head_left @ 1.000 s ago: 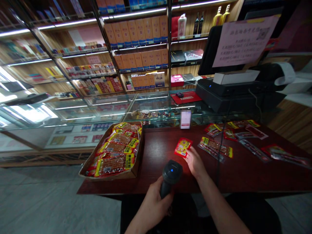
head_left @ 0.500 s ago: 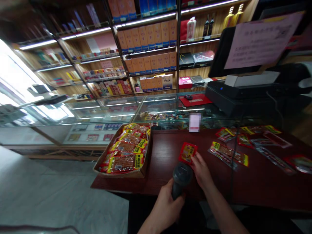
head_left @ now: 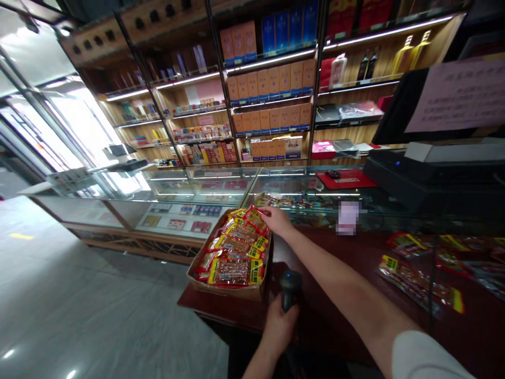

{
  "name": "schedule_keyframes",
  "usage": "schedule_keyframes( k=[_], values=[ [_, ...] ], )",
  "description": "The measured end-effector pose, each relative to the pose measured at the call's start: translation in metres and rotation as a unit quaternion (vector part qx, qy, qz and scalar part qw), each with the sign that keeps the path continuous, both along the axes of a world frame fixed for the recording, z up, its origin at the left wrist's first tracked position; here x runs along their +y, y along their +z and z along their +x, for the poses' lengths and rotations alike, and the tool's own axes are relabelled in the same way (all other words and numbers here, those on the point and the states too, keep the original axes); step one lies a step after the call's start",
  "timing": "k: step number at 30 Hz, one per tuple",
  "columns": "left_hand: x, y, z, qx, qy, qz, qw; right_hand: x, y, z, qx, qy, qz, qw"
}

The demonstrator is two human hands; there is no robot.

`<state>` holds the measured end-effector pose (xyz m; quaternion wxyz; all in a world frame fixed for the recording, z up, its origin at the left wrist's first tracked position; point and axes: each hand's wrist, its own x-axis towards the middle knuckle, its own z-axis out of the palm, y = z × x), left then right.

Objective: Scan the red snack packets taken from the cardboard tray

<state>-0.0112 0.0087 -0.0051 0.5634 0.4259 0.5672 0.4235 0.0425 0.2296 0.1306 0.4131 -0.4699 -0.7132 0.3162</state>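
Note:
My left hand [head_left: 278, 325] is wrapped round the handle of a dark barcode scanner [head_left: 291, 283], held upright above the counter's near edge. With my right arm stretched out to the left, my right hand [head_left: 278, 222] pinches a small red snack packet [head_left: 255, 216] at the far right corner of a cardboard box [head_left: 236, 290]. Inside that box lie several red and yellow snack packets [head_left: 232, 271]. Part of the pinched packet is against the packets beneath; whether it rests on them I cannot tell.
More snack packets [head_left: 422, 284] are spread over the dark red counter [head_left: 327, 316] on the right. Behind run glass display cases [head_left: 201, 184], a blurred-out card [head_left: 347, 218], a mouse on a red mat [head_left: 349, 179] and a monitor [head_left: 398, 110]. Stocked shelves line the back wall.
My right hand has carried the red packet from in front of the scanner leftward to the box's far corner. The scanner stays in my left hand. The view has shifted leftward.

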Motion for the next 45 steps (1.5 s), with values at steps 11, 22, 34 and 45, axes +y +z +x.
schedule_keyframes(
  k=[11,22,34,45],
  values=[
    [0.007,-0.007,-0.004,0.017,-0.035,-0.008,0.999,-0.047,-0.059,0.097,-0.140,-0.172,0.029,0.975],
    [0.003,0.012,0.001,0.018,-0.047,0.008,0.999,-0.186,-0.145,0.340,-0.385,-0.437,-0.031,0.812],
    [-0.042,0.060,0.016,0.069,-0.156,0.000,0.985,-0.173,-0.143,0.199,0.398,-0.236,-0.169,0.870],
    [-0.052,0.071,0.028,0.115,-0.192,0.005,0.975,-0.170,-0.163,0.187,0.387,-0.260,-0.121,0.876]
  ],
)
